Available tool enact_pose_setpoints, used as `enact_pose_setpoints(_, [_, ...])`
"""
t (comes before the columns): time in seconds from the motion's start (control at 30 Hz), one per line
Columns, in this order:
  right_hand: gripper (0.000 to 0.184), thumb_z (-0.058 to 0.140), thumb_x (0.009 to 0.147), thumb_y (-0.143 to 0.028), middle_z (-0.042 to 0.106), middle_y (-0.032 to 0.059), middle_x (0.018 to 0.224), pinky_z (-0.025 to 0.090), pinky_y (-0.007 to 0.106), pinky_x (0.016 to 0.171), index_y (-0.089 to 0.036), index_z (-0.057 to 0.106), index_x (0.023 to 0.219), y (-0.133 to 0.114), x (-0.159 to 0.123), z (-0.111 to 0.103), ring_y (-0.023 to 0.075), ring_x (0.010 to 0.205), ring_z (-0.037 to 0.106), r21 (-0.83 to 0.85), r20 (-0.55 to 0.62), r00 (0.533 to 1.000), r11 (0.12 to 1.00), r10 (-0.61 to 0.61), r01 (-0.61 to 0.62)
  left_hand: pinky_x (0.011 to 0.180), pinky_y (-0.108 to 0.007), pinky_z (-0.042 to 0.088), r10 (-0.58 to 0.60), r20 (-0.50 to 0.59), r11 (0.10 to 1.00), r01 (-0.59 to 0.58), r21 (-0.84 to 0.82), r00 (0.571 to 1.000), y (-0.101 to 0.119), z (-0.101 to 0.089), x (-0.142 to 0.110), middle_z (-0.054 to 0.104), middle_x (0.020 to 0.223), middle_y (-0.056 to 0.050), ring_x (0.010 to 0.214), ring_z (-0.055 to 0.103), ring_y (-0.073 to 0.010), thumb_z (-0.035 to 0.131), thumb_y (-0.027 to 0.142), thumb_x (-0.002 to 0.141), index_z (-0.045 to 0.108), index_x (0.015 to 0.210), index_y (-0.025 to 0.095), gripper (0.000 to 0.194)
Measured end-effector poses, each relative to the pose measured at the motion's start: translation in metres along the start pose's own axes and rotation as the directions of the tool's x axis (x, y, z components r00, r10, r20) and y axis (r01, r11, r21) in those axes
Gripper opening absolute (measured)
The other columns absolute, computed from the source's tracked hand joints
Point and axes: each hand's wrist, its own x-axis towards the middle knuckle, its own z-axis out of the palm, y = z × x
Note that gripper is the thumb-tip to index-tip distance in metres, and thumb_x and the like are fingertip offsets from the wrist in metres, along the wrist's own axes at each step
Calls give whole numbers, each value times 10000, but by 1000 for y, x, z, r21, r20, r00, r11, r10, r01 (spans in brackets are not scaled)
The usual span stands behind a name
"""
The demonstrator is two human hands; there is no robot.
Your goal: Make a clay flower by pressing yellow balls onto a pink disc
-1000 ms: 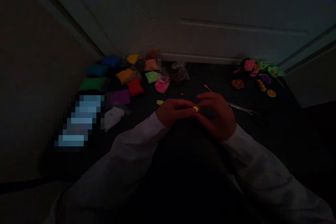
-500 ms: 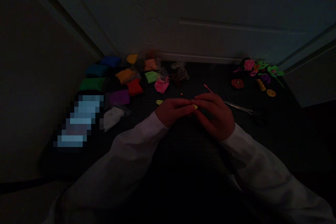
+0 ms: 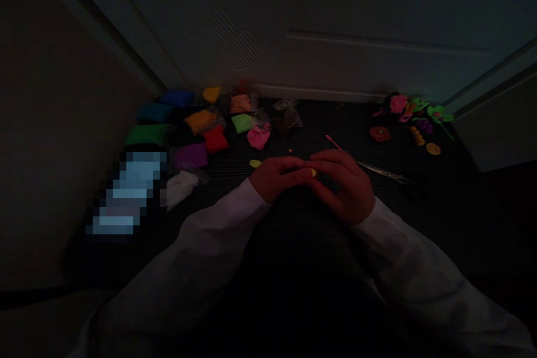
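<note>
A small piece of yellow clay (image 3: 313,173) is pinched between my two hands above the dark table. My left hand (image 3: 280,177) comes in from the left, its thumb and fingertips closed on the piece. From the right, my right hand (image 3: 346,187) meets it, fingers bent over and thumb beneath, partly covering the clay. Beside my left hand lies another flat yellow clay piece (image 3: 255,164), and beyond the hands sits a tiny orange ball (image 3: 290,150). A pink modelling tool (image 3: 333,141) lies past my right hand. The scene is dim.
Several colored clay packs, such as the green (image 3: 147,135), purple (image 3: 191,155) and red (image 3: 216,140) ones, fill the back left. White clay (image 3: 182,187) lies near a blurred lit screen (image 3: 130,193). Scissors (image 3: 386,173) lie right; finished clay flowers (image 3: 398,104) stand back right.
The yellow clay has turned slightly between my fingertips and shows a little more of its edge. Both hands stay in nearly the same place.
</note>
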Motion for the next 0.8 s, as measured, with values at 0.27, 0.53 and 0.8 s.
enact_pose_setpoints(0.27, [285,573,716,-170,582,87,973,469,333,816,-163,559,1001,1,0,-1,157,935,534,-16,-16,1000,1000,-22,22,666,-224,397,-25,33,995,28,-98,999,-1,1,0,618,723,6,658,540,-70,641,315,652,627,792,133,230])
enact_pose_setpoints(0.53, [216,577,715,-207,594,77,948,469,360,816,-174,550,927,0,0,-1,167,935,542,-15,-15,999,999,-35,35,657,-225,385,-22,7,999,23,-33,1000,-1,-1,2,581,635,28,642,534,-72,682,321,603,584,683,126,233])
enact_pose_setpoints(0.8, [276,560,734,-201,591,83,966,473,348,811,-158,555,1007,1,1,-3,160,935,533,-24,-13,999,998,-51,51,676,-227,395,-67,104,962,92,-257,992,-2,5,-2,598,684,10,664,537,-68,608,338,687,627,723,116,226])
